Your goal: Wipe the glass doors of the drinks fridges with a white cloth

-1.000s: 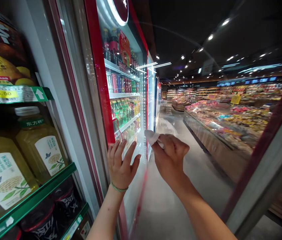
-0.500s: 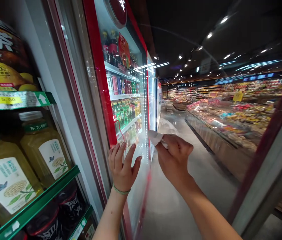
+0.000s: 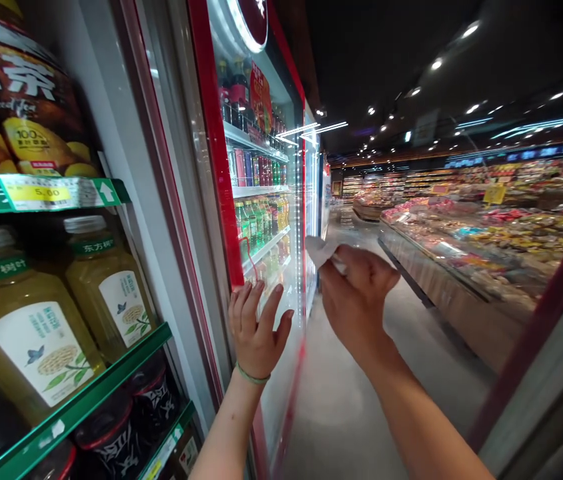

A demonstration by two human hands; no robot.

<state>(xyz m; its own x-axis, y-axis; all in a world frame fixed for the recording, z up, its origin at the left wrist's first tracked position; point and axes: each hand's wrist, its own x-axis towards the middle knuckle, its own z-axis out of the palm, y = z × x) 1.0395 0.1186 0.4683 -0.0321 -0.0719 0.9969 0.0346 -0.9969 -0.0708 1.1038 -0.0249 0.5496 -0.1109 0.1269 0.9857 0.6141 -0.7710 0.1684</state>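
My left hand [image 3: 258,330], with a green band at the wrist, has its fingers spread and raised near the red frame [image 3: 218,160] of a glass-fronted drinks cooler. Nothing is in it; whether it touches the surface, I cannot tell. To its right, my right hand [image 3: 358,290] is closed around a white tissue or cloth [image 3: 319,249], whose end sticks out to the left in front of the cooler's glass door [image 3: 281,313]. Behind the glass stand rows of bottles and cans.
At the left, an opened shelf bears yellow-green bottles [image 3: 44,340] beneath a green price rail [image 3: 81,192]. A dark red and grey door edge [image 3: 536,333] slants across the lower right. Beyond it runs a long display counter [image 3: 461,287] beside the aisle floor.
The surroundings have shifted slightly to the right in the view. Both hands appear a little farther right, and my right hand with the white tissue or cloth is slightly higher.
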